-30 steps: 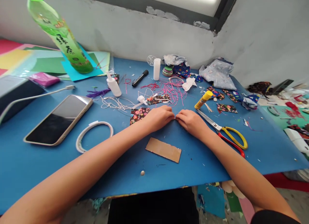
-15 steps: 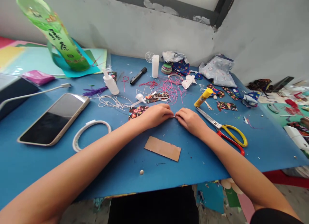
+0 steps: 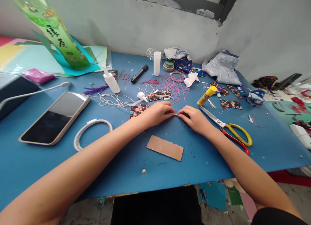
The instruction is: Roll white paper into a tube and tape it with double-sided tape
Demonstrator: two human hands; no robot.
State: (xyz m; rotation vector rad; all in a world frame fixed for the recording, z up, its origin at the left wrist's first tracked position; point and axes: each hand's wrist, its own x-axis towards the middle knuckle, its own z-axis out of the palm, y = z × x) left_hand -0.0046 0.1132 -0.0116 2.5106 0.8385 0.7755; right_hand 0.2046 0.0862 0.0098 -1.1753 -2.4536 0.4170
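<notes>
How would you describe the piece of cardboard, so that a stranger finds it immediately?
On the blue table, find the left hand and right hand, close together. Just below them in the picture lies the cardboard piece. It is a plain brown rectangle, unlike the flower-patterned scraps farther back.

We've one view: head cam, above the near edge of the blue table (image 3: 206,166), facing forward and down. Close range; left hand (image 3: 160,114) and right hand (image 3: 193,119) land mid-view, grey wall (image 3: 126,27) closes off the far side.
</notes>
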